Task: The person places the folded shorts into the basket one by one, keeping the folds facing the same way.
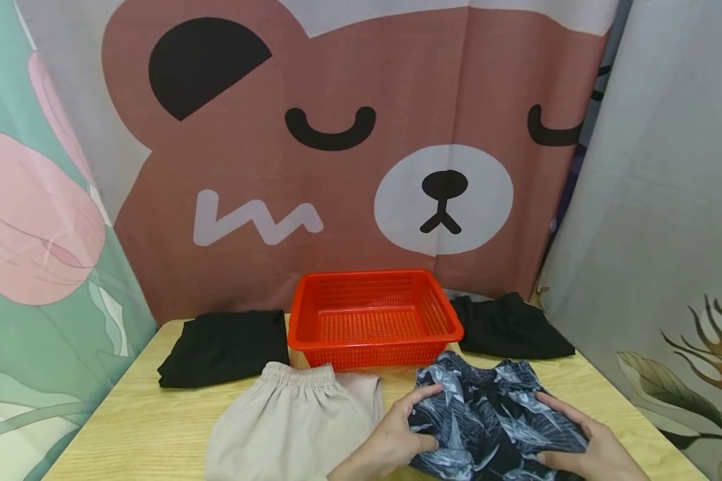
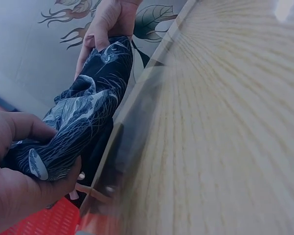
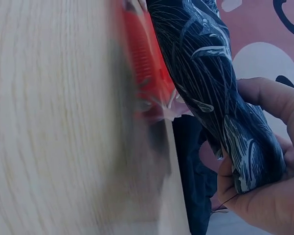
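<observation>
Dark shorts with a grey-white leaf-like print (image 1: 487, 421) are at the front right of the table in the head view, their gathered waist towards the basket. My left hand (image 1: 400, 427) grips their left side, thumb and fingers around the cloth. On the opposite side my right hand (image 1: 589, 441) holds the other edge. The left wrist view shows the printed cloth (image 2: 83, 107) bunched and raised off the table between both hands. In the right wrist view, the right thumb and fingers (image 3: 264, 93) pinch its folded end.
A red plastic basket (image 1: 370, 357) stands at the table's back middle. Folded black garments lie to its left (image 1: 228, 347) and right (image 1: 514, 327). Beige elastic-waisted bottoms (image 1: 295, 421) lie beside my left hand. Printed curtains (image 1: 247, 167) hang behind and at both sides of the table.
</observation>
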Demonstrator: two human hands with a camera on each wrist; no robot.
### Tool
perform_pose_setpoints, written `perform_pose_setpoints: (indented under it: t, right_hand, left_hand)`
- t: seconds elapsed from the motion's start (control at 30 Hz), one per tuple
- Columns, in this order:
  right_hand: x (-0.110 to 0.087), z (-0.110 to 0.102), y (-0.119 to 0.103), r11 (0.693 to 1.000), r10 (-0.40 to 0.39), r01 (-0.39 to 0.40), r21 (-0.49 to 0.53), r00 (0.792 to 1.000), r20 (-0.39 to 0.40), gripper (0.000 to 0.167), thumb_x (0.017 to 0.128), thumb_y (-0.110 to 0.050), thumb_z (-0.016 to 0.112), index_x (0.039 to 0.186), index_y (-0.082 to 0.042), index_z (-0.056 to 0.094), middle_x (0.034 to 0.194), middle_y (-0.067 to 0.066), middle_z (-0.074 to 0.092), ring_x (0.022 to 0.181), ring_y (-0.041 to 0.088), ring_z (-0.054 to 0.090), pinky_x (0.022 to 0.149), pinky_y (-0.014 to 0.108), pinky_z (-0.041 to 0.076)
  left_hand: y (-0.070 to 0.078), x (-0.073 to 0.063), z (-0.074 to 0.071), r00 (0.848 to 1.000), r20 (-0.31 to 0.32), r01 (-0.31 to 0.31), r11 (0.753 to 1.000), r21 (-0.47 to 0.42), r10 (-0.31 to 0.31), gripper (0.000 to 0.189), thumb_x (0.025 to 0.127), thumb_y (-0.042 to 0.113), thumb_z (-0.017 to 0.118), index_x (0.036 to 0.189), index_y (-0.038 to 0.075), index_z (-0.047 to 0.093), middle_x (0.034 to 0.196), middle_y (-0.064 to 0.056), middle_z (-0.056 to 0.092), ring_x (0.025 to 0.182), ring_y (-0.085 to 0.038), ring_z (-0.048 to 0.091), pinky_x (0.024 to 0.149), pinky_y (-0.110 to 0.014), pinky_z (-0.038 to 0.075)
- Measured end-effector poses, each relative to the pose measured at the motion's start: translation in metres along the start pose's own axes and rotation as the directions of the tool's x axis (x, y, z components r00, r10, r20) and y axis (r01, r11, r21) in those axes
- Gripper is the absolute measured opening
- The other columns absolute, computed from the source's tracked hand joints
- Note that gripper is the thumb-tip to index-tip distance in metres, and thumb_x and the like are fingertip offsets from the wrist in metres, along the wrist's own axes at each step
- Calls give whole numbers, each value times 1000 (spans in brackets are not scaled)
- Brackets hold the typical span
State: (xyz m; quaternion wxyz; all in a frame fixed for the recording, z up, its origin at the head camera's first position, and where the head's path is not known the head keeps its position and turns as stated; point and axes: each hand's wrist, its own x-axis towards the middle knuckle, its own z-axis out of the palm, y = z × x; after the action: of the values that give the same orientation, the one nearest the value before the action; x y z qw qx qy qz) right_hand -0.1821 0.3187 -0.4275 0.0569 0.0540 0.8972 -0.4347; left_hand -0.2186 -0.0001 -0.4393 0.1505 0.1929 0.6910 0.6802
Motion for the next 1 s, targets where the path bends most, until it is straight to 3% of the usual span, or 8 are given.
perform_pose_setpoints:
  t: [0.13,0.47,0.7,0.9,1.0]
  right_hand:
    - [-4,-2,-4,1000,-7,7,-2,1000,-6,103,72,-38,84,153,-10,28,150,31,24,130,52,32,91,63,39]
    - [-13,-10,-17,1000,-13,14,6,1000,-26,100,76,-38,81,155,-14,24,153,29,21,131,50,30,93,64,36]
    - [-17,-13,-25,1000,1,-1,-13,1000,-20,99,79,-41,78,155,-13,21,153,29,19,131,52,30,91,64,38]
    - [-17,-15,-33,999,14,-15,-32,999,-34,103,76,-45,80,155,-14,22,153,30,20,130,54,30,92,65,37]
    - [-17,-16,-38,999,25,-27,-38,999,-39,106,73,-47,82,155,-15,23,152,31,20,129,54,30,92,65,37]
  left_hand:
    - [2,-2,-1,1000,-5,-25,999,24,25,83,64,-18,70,129,33,60,145,-4,38,135,-36,23,100,-48,35]
    - [9,-3,-2,997,-1,-79,997,-12,79,84,64,-16,72,130,33,60,143,-1,40,131,-25,28,99,-39,35]
    - [17,-6,-6,999,11,-33,997,-75,34,83,65,-18,71,129,34,61,147,-2,32,127,-26,27,88,-33,45]
    - [27,-8,-10,1000,5,31,996,-83,-31,81,68,-15,74,126,40,61,149,-1,28,131,-29,25,98,-49,39]
    - [31,-9,-13,1000,14,23,999,-44,-22,80,69,-11,76,127,42,60,149,0,31,132,-28,26,102,-56,32]
